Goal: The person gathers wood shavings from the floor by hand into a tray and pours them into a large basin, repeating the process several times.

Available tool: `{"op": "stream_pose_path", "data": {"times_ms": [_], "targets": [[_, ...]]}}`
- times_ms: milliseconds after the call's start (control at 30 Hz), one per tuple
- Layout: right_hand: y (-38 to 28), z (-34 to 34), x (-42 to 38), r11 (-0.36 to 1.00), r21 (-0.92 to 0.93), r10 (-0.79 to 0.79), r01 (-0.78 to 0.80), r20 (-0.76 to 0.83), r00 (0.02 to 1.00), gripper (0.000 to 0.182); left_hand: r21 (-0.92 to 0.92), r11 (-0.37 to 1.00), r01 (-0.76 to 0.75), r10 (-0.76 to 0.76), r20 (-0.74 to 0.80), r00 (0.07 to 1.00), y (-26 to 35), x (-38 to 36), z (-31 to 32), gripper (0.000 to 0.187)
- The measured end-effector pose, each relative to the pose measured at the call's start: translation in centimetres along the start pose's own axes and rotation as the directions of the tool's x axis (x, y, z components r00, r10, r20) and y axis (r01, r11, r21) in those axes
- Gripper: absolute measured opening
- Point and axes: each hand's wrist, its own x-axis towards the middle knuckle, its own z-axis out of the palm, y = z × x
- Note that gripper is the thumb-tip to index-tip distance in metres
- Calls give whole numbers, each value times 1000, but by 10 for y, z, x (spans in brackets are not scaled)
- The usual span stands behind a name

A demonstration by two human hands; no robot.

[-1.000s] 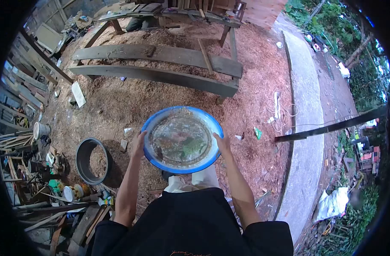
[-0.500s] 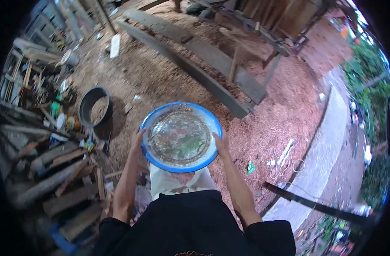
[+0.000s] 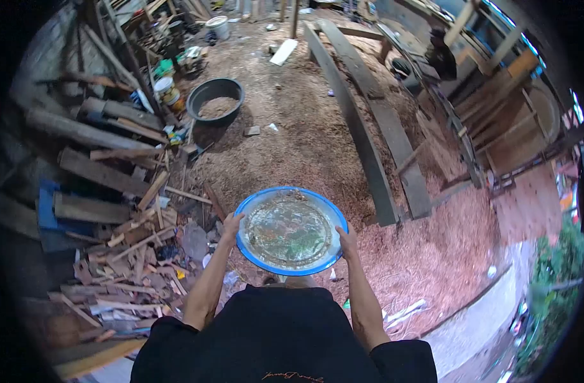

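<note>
A round, blue-rimmed tray (image 3: 289,231) is held out in front of my body, its worn, dirt-speckled inner face turned up. My left hand (image 3: 232,228) grips the rim on the left side, with the thumb over the edge. On the opposite side my right hand (image 3: 347,242) clasps the rim in the same way. The fingers under the tray are hidden. Beyond it, on the ground, stands a black tub (image 3: 216,102) with wood shavings inside, apart from both hands.
Long planks (image 3: 356,121) lie across the shaving-covered ground ahead to the right. Scrap wood (image 3: 135,255) is heaped on my left. A white bucket (image 3: 218,28) stands farther back, and a concrete strip (image 3: 474,313) runs along the lower right.
My view has swung to the left, so the tub and planks appear shifted right. Both hands still hold the tray, which appears lower in view.
</note>
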Motion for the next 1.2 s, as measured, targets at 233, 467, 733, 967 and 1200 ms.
{"op": "stream_pose_path", "data": {"times_ms": [233,467,733,967,1200], "targets": [[37,7,-87,998,-66,-9,15,100,995,43,-238,971,23,-40,-68,997,-109,-85,-44,46],[103,-3,-133,975,-194,-91,110,103,990,47,-153,973,171,-182,-60,982,-188,-132,-72,49],[140,-31,-200,974,-149,169,-172,-32,985,52,17,990,142,-142,-12,990,-226,-142,-67,52],[172,-111,-227,993,-28,110,-116,-156,982,58,247,966,71,-84,42,996,-204,-166,23,45],[263,-248,-265,980,-72,157,-184,-288,945,60,211,977,-16,-35,235,971,-218,-237,157,54]]}}
